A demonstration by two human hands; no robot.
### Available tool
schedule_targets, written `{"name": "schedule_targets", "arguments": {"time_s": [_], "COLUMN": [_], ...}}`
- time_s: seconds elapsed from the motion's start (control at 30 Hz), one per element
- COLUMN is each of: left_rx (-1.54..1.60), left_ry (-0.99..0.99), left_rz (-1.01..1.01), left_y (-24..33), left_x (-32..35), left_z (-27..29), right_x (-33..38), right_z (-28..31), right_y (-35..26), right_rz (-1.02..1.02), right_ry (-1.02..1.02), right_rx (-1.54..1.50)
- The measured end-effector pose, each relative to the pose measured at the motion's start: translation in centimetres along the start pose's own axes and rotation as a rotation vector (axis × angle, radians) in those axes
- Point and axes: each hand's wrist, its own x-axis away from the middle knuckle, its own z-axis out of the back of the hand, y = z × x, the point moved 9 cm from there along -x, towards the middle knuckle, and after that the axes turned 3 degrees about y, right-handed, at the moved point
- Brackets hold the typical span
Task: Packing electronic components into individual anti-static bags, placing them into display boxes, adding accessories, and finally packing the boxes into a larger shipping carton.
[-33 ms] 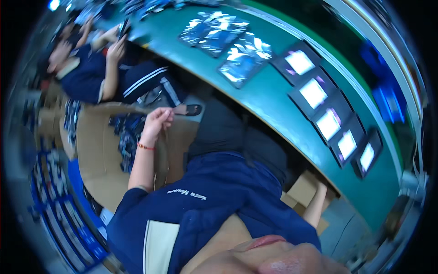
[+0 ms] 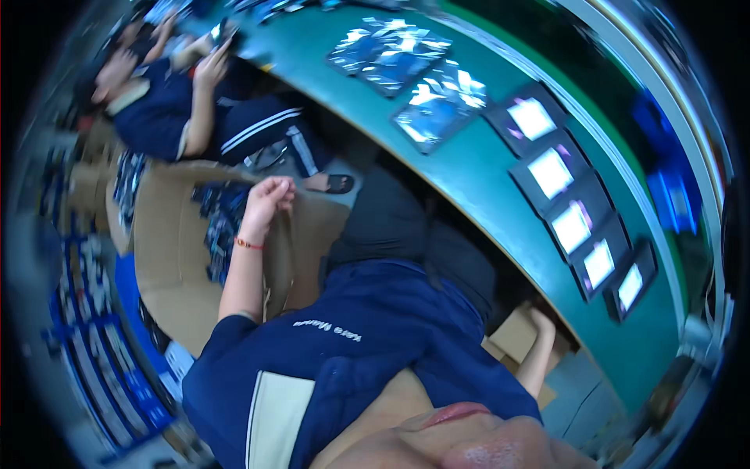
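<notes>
1. Brown cardboard forms the open box (image 2: 168, 250) on the wearer's left, apart from the green-topped workbench (image 2: 625, 352); inside it we see dark, bluish wrapped pieces (image 2: 221, 223) in a heap, too blurred for us to name more closely.
2. Curled in toward the thumb, the fingers of the left hand (image 2: 269, 202) make a narrow grip, with nothing visible in it; the hand hangs at the box's inner side in our view, and we cannot tell whether it touches the rim; a red cord bracelet (image 2: 248, 245) circles the wrist.
3. Beside the small carton (image 2: 514, 332), below the bench edge, is the right hand (image 2: 542, 320); its fingertips are unclear, so we cannot tell how wide its grip is, nor whether it touches the cardboard.
4. We judge the open box stiff in its walls but bendable at the rim, and heavy because of its load; we would hold it low on two opposite sides.
5. We expect the wrapped pieces to be light singly and slippery outside; the firm body gives better hold than loose wrapping; the small carton looks stiff and crushable, best held flat-handed across opposite faces.
6. On the bench we see glossy bags (image 2: 437, 109) and dark-framed panels (image 2: 551, 172) with bright faces; a seated co-worker (image 2: 152, 121) is farther off.
</notes>
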Motion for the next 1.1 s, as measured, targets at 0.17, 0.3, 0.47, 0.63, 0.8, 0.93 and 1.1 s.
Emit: {"name": "schedule_targets", "arguments": {"time_s": [0.17, 0.3, 0.47, 0.63, 0.8, 0.93, 1.1], "left_rx": [0.017, -0.039, -0.392, -0.773, -0.661, -0.525, -0.619], "left_ry": [0.476, 0.698, 0.743, 0.299, 0.205, 0.257, 0.304], "left_rz": [-0.135, -0.026, 0.296, 0.608, 0.767, 0.799, 0.788], "left_y": [-1.0, -7.8, -26.5, -40.4, -51.4, -50.9, -47.2], "left_x": [1.6, -0.2, -5.0, -8.6, -6.4, -7.6, -8.4], "left_z": [14.7, 22.8, 28.2, 21.3, 15.8, 12.8, 10.2], "right_x": [12.9, 9.9, 0.7, 2.4, -1.7, -2.7, -4.8], "right_z": [0.6, 4.5, 6.6, 7.3, 6.7, 7.0, 8.8], "right_y": [-31.6, -41.6, -48.9, -54.2, -54.1, -53.2, -52.2], "right_rz": [0.584, 0.634, 0.417, 0.43, 0.313, 0.364, 0.252], "right_ry": [-0.464, -0.039, 0.463, 0.783, 0.718, 0.498, 0.472], "right_rx": [0.053, -0.349, 0.251, 0.624, 0.679, 0.242, 0.111]}}
